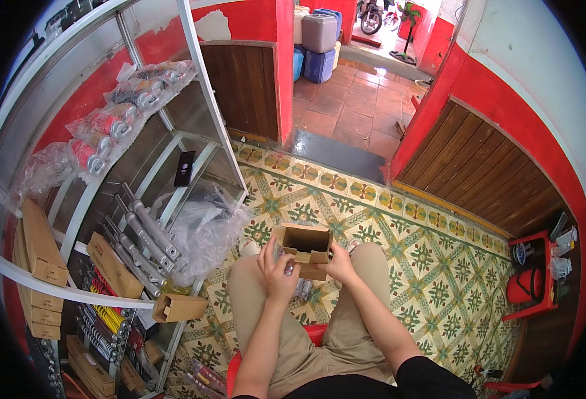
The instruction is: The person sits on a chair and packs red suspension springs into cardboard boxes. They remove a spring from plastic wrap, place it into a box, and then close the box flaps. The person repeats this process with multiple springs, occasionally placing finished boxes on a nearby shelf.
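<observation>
Open brown cardboard box (314,257) grasped by bare left hand (276,271) and right hand (339,262), apparently being steadied; next move wants even support

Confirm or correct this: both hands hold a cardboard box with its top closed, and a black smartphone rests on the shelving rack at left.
Not quite: the head view shows the cardboard box open, its dark inside visible. Left hand and right hand hold it, and the black smartphone rests on the shelving rack at left.
</observation>
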Demonstrator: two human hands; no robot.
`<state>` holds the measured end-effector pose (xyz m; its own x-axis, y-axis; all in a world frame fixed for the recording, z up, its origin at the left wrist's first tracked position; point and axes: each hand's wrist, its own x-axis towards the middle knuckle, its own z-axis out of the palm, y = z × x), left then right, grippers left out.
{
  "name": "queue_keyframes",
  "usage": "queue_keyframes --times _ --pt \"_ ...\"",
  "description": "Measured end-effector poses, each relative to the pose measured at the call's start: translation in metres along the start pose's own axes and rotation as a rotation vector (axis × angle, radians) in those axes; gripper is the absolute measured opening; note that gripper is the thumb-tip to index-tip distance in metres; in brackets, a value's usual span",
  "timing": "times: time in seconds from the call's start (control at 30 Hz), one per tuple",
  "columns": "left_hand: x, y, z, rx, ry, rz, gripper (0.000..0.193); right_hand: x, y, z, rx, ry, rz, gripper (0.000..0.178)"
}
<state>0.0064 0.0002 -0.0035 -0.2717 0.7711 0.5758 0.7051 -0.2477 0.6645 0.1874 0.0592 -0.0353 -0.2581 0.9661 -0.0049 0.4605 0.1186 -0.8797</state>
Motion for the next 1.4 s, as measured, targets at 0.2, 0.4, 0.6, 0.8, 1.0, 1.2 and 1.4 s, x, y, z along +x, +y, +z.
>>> queue_keyframes --times 0.2,0.4,0.6,0.8,1.0,1.2,1.4 --pt "0.001 0.001 0.004 -0.057 0.082 -0.101 0.027 0.001 0.011 0.005 0.023 -0.007 0.03 0.064" --pt "-0.006 -0.019 0.008 -0.224 0.171 -0.267 0.034 0.0 -0.005 0.002 0.022 -0.032 0.04 0.065" --pt "-0.009 -0.035 0.02 -0.742 0.253 -0.533 0.022 0.001 0.002 0.004 0.003 -0.047 0.018 0.066" --pt "-0.01 -0.047 0.022 -0.787 0.316 -0.586 0.024 0.0 0.002 0.006 -0.017 -0.072 -0.012 0.069" --pt "-0.006 -0.042 0.009 -1.012 0.196 -0.857 0.024 0.0 0.001 0.005 0.055 -0.127 0.019 0.068" --pt "-0.004 -0.042 0.004 -1.093 0.284 -0.845 0.021 0.0 0.0 0.008 0.073 -0.201 0.014 0.069" --pt "0.003 -0.034 -0.001 -1.149 0.295 -0.859 0.023 -0.002 0.0 0.009 0.12 -0.188 -0.023 0.062"
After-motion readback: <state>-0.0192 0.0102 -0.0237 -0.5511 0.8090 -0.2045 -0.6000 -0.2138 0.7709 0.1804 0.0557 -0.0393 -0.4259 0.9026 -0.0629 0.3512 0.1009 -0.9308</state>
